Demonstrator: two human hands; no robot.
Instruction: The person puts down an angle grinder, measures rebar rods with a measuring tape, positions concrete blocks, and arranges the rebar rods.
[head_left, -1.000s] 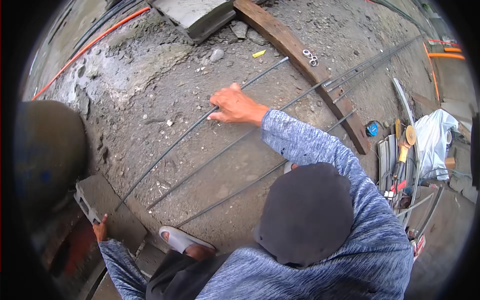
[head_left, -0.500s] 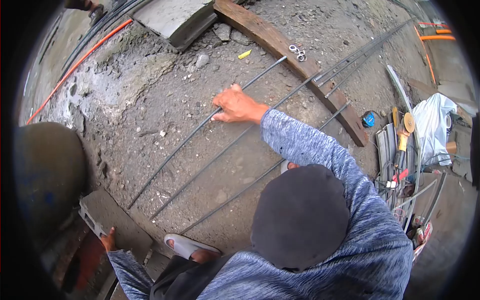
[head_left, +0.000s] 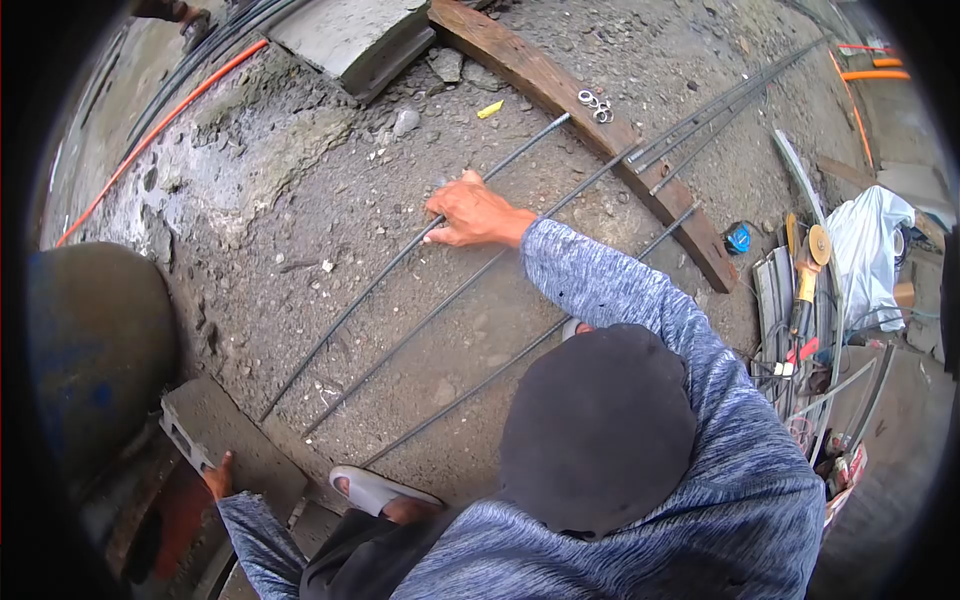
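Note:
My right hand point(head_left: 472, 212) reaches forward and is closed on a long ribbed steel rod point(head_left: 350, 305), the farthest of three rods lying side by side on the rough concrete ground. The second rod point(head_left: 420, 320) and third rod point(head_left: 470, 385) lie just nearer to me. My left hand point(head_left: 218, 477) rests with its fingers flat on a grey concrete block point(head_left: 235, 440) at the lower left. A dark cap point(head_left: 598, 425) and blue sleeves fill the lower right.
A wooden plank point(head_left: 600, 130) crosses under the rods' far ends, with metal washers point(head_left: 595, 105) on it. More rods point(head_left: 720, 105) run to the upper right. An angle grinder point(head_left: 810, 265), metal strips and a white bag point(head_left: 870, 250) lie right. A dark drum point(head_left: 90, 350) stands left.
The view has tilted slightly downward. My right hand stays closed on the far rod at the same spot, and my left hand stays on the block.

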